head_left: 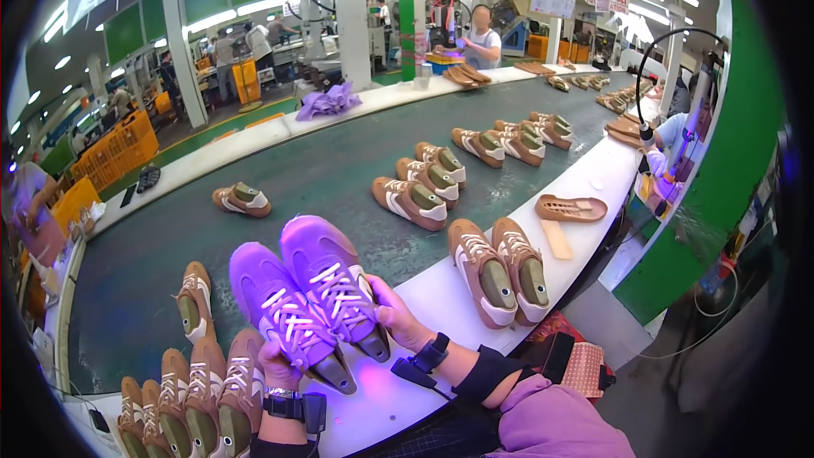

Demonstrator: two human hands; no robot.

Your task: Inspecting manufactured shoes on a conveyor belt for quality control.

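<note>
Two brown sneakers with white laces are held up side by side over the belt's near edge, tinted purple by a lamp. My left hand [279, 366] grips the heel end of the left sneaker [270, 288]. Around the heel side of the right sneaker [326, 267] my right hand [399, 319] is closed, thumb showing. Dark shoe lasts fill both openings. Close to my left hand stands a row of similar brown sneakers [203, 386] on lasts. To the right of my right hand, another pair of sneakers [496, 267] rests on the white ledge [432, 297].
The green conveyor belt [331, 170] carries more sneakers [415, 202] in groups and single ones. A loose brown sole [571, 208] lies on the ledge. Purple cloth [329, 102] sits on the far rail. A green machine panel [704, 203] rises at right; a co-worker [482, 41] stands beyond the belt.
</note>
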